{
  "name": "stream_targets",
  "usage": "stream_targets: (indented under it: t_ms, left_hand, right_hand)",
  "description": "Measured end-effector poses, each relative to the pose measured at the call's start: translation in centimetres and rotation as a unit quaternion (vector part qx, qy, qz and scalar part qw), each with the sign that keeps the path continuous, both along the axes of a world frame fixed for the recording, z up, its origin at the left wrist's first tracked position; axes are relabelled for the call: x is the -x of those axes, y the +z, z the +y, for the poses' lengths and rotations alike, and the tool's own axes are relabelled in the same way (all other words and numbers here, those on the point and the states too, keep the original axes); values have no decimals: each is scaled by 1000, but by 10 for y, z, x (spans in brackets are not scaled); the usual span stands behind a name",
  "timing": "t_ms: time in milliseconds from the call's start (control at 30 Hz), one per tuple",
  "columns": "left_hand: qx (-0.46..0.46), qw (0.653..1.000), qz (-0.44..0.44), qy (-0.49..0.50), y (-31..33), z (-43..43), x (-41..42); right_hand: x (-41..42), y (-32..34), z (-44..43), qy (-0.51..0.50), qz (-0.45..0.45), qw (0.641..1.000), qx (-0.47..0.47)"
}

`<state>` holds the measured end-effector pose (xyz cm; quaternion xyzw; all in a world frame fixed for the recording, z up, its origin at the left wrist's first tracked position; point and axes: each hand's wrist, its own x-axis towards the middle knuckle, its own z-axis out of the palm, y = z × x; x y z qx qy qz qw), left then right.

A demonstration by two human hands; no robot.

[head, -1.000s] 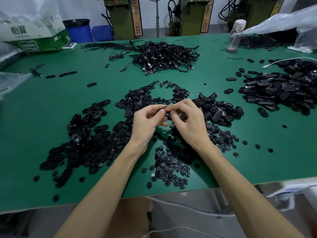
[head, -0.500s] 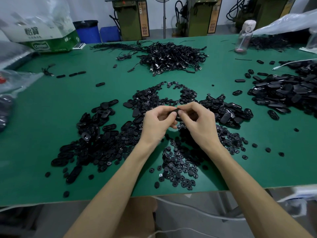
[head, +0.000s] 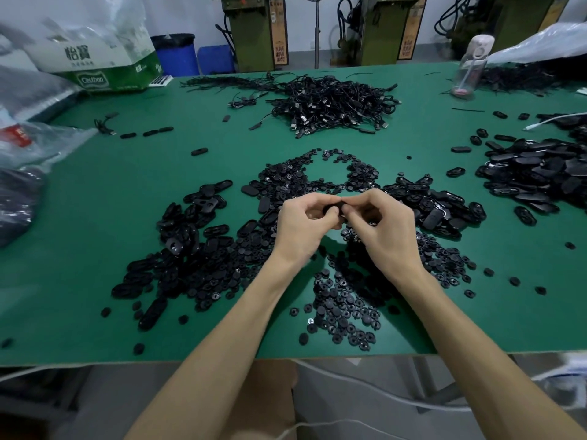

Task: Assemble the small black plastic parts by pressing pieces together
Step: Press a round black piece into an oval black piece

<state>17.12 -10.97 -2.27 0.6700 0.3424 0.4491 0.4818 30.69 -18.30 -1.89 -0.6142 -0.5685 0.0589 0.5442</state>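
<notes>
Green desk (head: 95, 217) carries heaps of black plastic parts (head: 203, 249) spread all around the arms. Above the middle heap the left hand (head: 301, 230) and right hand (head: 384, 233) meet, fingers curled, both pinching one small black part (head: 333, 208) between their fingertips.

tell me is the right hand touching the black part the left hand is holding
Touching. The head view shows the right hand pinching the same small black part that the left hand grips, with no gap visible.
</notes>
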Motion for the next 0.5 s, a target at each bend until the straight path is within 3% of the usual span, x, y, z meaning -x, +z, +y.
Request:
stream_targets:
  t_ms: [300,400,500]
  left_hand:
    - [-13,1000,5,7,0,-1,1]
    - [-57,996,63,33,6,-3,2]
    - [-89,978,146,117,16,5,7]
  right_hand:
    - [-2,-3,3,-3,2,1000,-8]
    - [-2,-4,4,-32,8,999,-24]
    - [-10,-5,6,-130,60,989,-31]
